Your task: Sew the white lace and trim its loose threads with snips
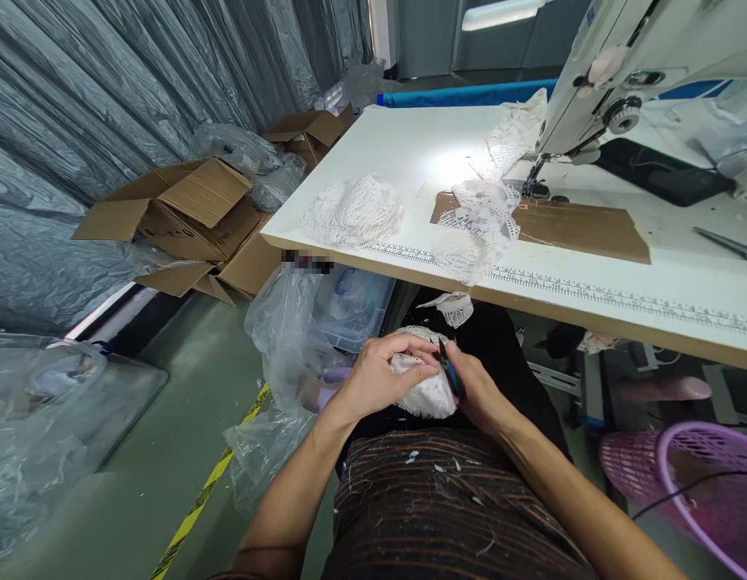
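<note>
Over my lap, my left hand [388, 374] grips a white lace piece [430, 396], its fingers bent over the fabric's upper edge. My right hand [475, 387] is closed around small dark thread snips [449, 366] with a blue part. The blades point up beside the lace, close to my left fingertips. Whether they touch the fabric I cannot tell. On the table, a strip of white lace [479, 225] runs from the sewing machine [615, 89] to the front edge, and a scrap of it hangs down. A heap of white lace [354, 211] lies at the table's left.
The white table [397, 145] has a ruler printed along its front edge. A brown cardboard strip [584, 229] and scissors [727, 243] lie on it. Open cardboard boxes [192, 209] and plastic bags stand left. A purple basket [669, 467] is at lower right.
</note>
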Demonstrator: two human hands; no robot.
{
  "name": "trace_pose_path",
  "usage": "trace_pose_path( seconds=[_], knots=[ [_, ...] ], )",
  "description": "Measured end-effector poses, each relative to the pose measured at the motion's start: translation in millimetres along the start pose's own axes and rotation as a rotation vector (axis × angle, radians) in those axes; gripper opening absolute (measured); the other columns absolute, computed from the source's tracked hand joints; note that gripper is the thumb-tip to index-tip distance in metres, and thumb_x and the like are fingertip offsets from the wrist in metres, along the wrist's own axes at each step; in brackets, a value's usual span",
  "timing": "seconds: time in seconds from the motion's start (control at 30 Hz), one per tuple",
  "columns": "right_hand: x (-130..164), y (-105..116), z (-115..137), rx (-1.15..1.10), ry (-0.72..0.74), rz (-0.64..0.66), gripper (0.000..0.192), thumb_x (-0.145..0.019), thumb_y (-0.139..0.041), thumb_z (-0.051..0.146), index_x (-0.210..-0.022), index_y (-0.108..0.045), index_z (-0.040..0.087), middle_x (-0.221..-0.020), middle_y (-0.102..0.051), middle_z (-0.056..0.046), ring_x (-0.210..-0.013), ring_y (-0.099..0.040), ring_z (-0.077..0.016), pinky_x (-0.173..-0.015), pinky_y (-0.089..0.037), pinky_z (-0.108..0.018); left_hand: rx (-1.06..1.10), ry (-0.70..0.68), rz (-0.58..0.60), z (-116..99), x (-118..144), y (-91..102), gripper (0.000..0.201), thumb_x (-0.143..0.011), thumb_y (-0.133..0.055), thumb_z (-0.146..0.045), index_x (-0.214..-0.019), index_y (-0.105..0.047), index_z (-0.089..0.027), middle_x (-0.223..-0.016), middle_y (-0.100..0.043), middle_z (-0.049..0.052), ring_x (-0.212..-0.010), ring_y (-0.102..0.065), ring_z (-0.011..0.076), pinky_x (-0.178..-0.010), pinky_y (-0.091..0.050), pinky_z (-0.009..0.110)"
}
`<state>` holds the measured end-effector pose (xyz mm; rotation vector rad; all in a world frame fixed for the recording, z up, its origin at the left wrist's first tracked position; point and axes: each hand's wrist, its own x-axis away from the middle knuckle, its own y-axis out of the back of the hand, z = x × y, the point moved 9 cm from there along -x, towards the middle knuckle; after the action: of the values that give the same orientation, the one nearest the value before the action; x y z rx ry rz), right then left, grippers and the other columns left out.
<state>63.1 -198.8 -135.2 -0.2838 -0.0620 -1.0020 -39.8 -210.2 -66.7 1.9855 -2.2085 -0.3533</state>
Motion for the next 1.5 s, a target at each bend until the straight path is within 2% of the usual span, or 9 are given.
trace_pose_path(
  seconds=[0.17, 0.37, 0.53, 0.67, 0.83, 0.97, 1.17, 1.4, 1.5],
  knots=[
    [14, -4, -14, -0.105, -0.057, 0.082, 0.039, -0.076, -0.072, 0.053, -0.087, -0.065, 0.016, -0.067, -0.052, 0.002, -0.055, -0.04, -0.0089, -0.052, -0.035, -0.022, 0.031, -0.041, -0.057, 23, 1, 2.2, 0.04, -0.085, -0.064, -0.041, -0.118, -0.063, -0.02, -0.119, -0.064, 0.01, -0.108, -0.06, 0.0223, -0.094, -0.045, 0.033],
    [15, 21, -33, 0.132, -0.023, -0.003, 0.039, -0.085, -0.058, 0.055, -0.084, -0.064, 0.016, -0.068, -0.055, 0.0, -0.056, -0.044, -0.0111, -0.053, -0.038, -0.024, 0.038, 0.087, 0.115, 68, -1, -14.4, 0.042, -0.084, -0.062, -0.046, -0.115, -0.063, -0.017, -0.098, -0.069, 0.008, -0.087, -0.064, 0.0205, -0.08, -0.05, 0.032],
    [18, 66, -9, 0.82, 0.17, -0.386, 0.036, -0.085, -0.056, 0.049, -0.097, -0.069, 0.018, -0.088, -0.066, -0.007, -0.064, -0.058, -0.0181, -0.059, -0.044, -0.029, -0.319, -0.074, -0.099, 52, -21, -9.8, 0.031, -0.079, -0.07, -0.037, -0.106, -0.068, -0.021, -0.11, -0.064, 0.008, -0.105, -0.061, 0.023, -0.095, -0.046, 0.038],
    [19, 82, 28, 0.739, 0.349, -0.535, 0.032, -0.089, -0.05, 0.044, -0.096, -0.067, 0.018, -0.089, -0.07, -0.009, -0.079, -0.065, -0.0214, -0.072, -0.05, -0.031, -0.246, 0.005, -0.185, 53, -46, -22.6, 0.033, -0.082, -0.066, -0.036, -0.11, -0.064, -0.018, -0.108, -0.067, 0.01, -0.092, -0.065, 0.0203, -0.082, -0.051, 0.034],
    [9, 84, 63, 0.592, 0.387, -0.556, 0.034, -0.088, -0.053, 0.046, -0.095, -0.068, 0.017, -0.087, -0.072, -0.007, -0.075, -0.064, -0.0193, -0.071, -0.051, -0.03, -0.061, -0.022, -0.248, 46, -57, -35.8, 0.026, -0.085, -0.062, -0.03, -0.105, -0.062, -0.014, -0.093, -0.071, 0.008, -0.083, -0.066, 0.0176, -0.074, -0.051, 0.03],
    [-5, 77, 70, 0.537, 0.296, -0.539, 0.039, -0.081, -0.061, 0.051, -0.094, -0.069, 0.015, -0.08, -0.07, -0.007, -0.066, -0.061, -0.0181, -0.062, -0.049, -0.028, -0.442, -0.333, -0.353, 5, -34, -34.1, 0.011, -0.086, -0.059, -0.025, -0.082, -0.067, -0.019, -0.077, -0.067, 0.004, -0.078, -0.063, 0.0175, -0.085, -0.045, 0.036],
    [1, 51, 74, 0.559, 0.342, -0.395, 0.029, -0.086, -0.057, 0.044, -0.082, -0.068, 0.017, -0.068, -0.062, -0.002, -0.06, -0.053, -0.015, -0.056, -0.043, -0.025, -0.292, -0.391, -0.368, -15, -26, -1.0, 0.026, -0.081, -0.061, -0.032, -0.102, -0.066, -0.018, -0.107, -0.06, 0.012, -0.102, -0.059, 0.0236, -0.092, -0.044, 0.038],
    [36, 12, 68, 0.518, 0.359, -0.098, 0.022, -0.091, -0.056, 0.035, -0.083, -0.069, 0.019, -0.07, -0.062, -0.001, -0.062, -0.05, -0.0139, -0.06, -0.041, -0.025, 0.281, -0.138, 0.196, 4, -33, -24.5, 0.043, -0.079, -0.062, -0.054, -0.095, -0.07, -0.015, -0.109, -0.066, 0.012, -0.117, -0.056, 0.0301, -0.101, -0.041, 0.04],
    [37, 16, 62, 0.519, 0.301, -0.104, 0.02, -0.09, -0.056, 0.036, -0.086, -0.067, 0.019, -0.069, -0.06, 0.0, -0.061, -0.049, -0.0133, -0.058, -0.039, -0.025, 0.471, 0.043, 0.224, 16, -23, -33.5, 0.03, -0.072, -0.075, -0.042, -0.082, -0.067, -0.015, -0.098, -0.07, 0.01, -0.094, -0.065, 0.0235, -0.084, -0.05, 0.033]
  ],
)
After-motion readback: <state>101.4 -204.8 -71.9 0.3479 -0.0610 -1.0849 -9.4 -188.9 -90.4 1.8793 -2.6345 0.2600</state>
